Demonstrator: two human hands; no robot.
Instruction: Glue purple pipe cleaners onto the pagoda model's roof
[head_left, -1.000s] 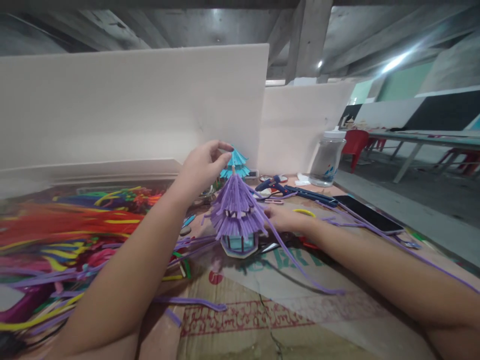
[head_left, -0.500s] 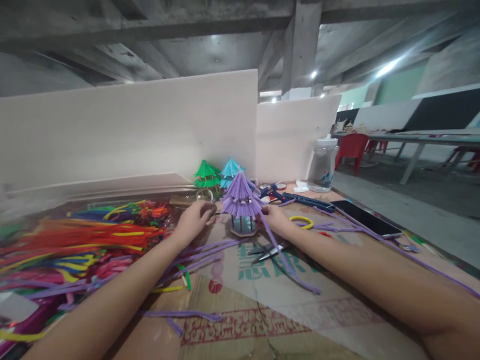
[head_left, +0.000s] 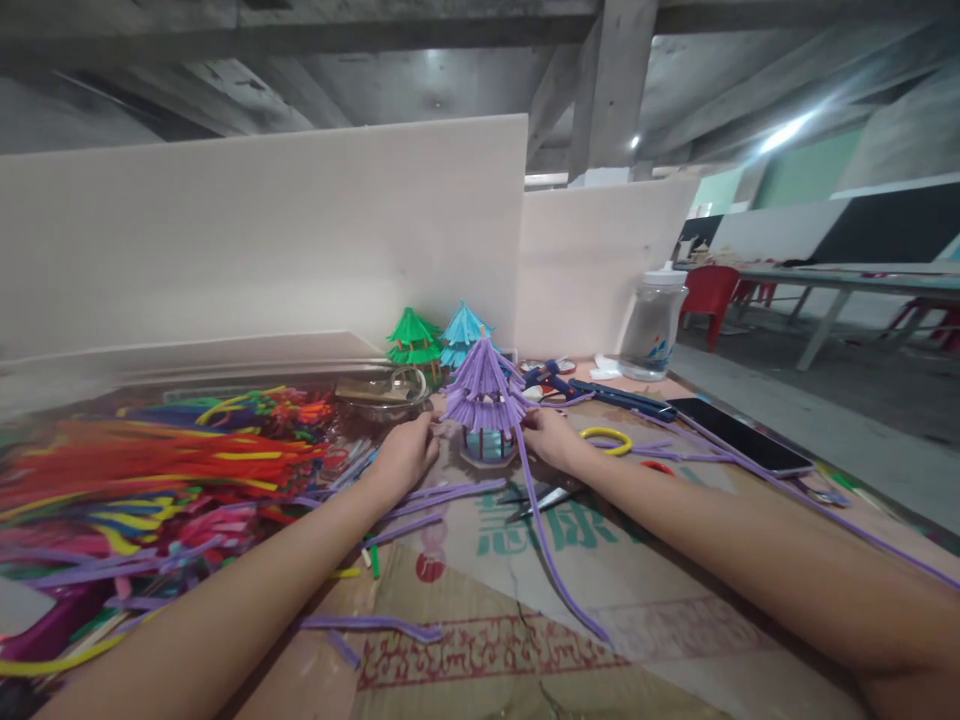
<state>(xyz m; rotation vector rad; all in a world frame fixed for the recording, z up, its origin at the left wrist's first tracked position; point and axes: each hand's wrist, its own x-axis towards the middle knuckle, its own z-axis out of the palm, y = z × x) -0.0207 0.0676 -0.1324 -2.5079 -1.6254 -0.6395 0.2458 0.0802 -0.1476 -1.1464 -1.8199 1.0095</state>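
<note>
A small pavilion model with a two-tiered purple pipe-cleaner roof (head_left: 486, 385) stands upright in the middle, on dark posts and a pale base. My right hand (head_left: 553, 440) is closed at its right side, fingertips partly hidden behind the roof edge and gripping the model there. From that edge a long purple pipe cleaner (head_left: 551, 560) hangs down and trails across the table. To the left of the model, my left hand (head_left: 409, 455) has its fingers curled together, tips close to the lower roof. What lies between them is hidden. Scissors (head_left: 544, 502) lie under my right wrist.
Bundles of coloured pipe cleaners (head_left: 165, 465) fill the left side. Behind the model stand green (head_left: 412, 338) and blue (head_left: 463, 335) roofed models. A glue gun (head_left: 551, 378), phone (head_left: 739, 436), yellow ring (head_left: 606, 441) and water bottle (head_left: 651, 325) sit to the right. White boards (head_left: 262, 240) rise behind.
My left hand has turned and its fingers have curled in more, slightly lower beside the model. The hanging purple pipe cleaner has swung nearer to me. My right hand stays at the model.
</note>
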